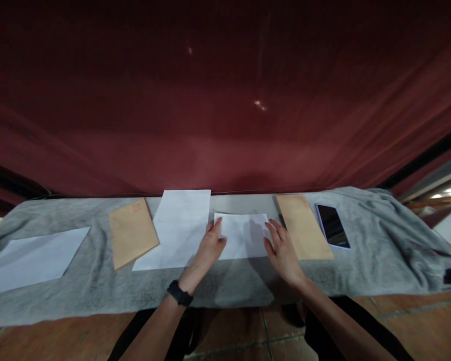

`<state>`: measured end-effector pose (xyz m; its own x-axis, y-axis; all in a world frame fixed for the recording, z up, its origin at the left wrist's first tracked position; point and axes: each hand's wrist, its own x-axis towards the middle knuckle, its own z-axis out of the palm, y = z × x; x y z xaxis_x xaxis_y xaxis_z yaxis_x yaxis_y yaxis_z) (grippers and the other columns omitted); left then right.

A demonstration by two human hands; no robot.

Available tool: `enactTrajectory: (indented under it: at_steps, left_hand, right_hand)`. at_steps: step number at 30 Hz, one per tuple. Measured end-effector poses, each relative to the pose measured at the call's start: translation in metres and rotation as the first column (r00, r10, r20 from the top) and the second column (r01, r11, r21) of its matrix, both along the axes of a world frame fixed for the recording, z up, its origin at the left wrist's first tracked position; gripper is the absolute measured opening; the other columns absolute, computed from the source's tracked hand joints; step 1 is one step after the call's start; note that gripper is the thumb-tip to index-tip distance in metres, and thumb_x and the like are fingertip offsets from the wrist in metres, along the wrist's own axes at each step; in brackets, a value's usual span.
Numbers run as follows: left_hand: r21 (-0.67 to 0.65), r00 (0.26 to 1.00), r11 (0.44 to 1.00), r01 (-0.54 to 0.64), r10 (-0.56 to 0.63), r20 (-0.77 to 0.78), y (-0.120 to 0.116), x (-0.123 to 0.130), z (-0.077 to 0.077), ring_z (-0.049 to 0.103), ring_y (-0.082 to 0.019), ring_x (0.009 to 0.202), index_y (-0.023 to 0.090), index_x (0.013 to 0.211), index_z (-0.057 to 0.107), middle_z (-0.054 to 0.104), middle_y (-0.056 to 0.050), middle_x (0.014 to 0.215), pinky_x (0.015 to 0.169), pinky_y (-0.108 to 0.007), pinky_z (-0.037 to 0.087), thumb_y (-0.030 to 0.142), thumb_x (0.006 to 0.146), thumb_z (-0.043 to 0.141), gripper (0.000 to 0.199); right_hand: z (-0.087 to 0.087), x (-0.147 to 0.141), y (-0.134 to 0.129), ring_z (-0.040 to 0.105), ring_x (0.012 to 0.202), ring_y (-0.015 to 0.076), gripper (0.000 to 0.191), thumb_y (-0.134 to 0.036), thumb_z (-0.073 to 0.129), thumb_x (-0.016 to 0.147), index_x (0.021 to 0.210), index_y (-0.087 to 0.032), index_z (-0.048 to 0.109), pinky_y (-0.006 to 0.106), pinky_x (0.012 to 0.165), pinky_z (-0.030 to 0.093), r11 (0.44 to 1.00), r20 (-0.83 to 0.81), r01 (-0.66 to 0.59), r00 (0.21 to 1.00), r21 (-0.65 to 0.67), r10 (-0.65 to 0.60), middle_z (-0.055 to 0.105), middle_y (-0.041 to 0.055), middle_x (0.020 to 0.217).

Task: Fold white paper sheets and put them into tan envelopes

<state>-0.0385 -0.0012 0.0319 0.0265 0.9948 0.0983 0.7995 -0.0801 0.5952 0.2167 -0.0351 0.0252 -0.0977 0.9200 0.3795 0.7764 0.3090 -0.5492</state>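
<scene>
In front of me a white sheet of paper (pixel 242 238), smaller than the other sheets and perhaps folded, lies flat on the grey cloth. My left hand (pixel 210 244), with a black watch (pixel 179 294) on its wrist, rests at the paper's left edge, its forefinger stretched toward the upper corner. At the right edge is my right hand (pixel 284 250), fingers apart and slightly bent. Its fingertips touch or hover just over the paper; I cannot tell which. Neither hand grips anything. A larger white sheet (pixel 180 225) lies to the left, partly under a brown envelope (pixel 132 233).
Another brown envelope (pixel 304 228) lies by my right hand, with a phone (pixel 333 226) beyond it. Far left is one more white sheet (pixel 33 258). The grey cloth (pixel 379 250) covers a narrow surface, backed by a dark red curtain-like sheet (pixel 225 125).
</scene>
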Motion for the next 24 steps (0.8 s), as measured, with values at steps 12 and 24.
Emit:
enactTrajectory:
  at_steps: [12,24]
  left_hand:
    - [0.108,0.901,0.960,0.258,-0.199,-0.386,-0.015,0.052,-0.025,0.025,-0.025,0.154,0.006,0.153,0.037,0.038,-0.018,0.161,0.125,-0.049,0.024,0.016,0.098,0.028,0.057]
    - [0.112,0.872,0.984,0.138,-0.067,-0.485,-0.010,0.038,-0.030,0.026,-0.026,0.153,0.003,0.154,0.035,0.033,-0.018,0.162,0.126,-0.045,0.024,0.029,0.101,0.033,0.059]
  right_hand:
    - [-0.019,-0.061,0.020,0.034,0.150,0.0226,0.055,-0.038,0.024,0.109,0.153,-0.011,0.042,0.047,0.125,0.026,0.987,0.308,-0.149,0.937,-0.064,0.161,0.043,0.0131,0.158]
    - [-0.033,-0.054,0.026,0.041,0.145,0.0314,0.058,-0.040,0.033,0.107,0.152,-0.003,0.042,0.048,0.120,0.030,0.998,0.446,0.012,0.894,0.067,-0.041,0.042,0.0202,0.157]
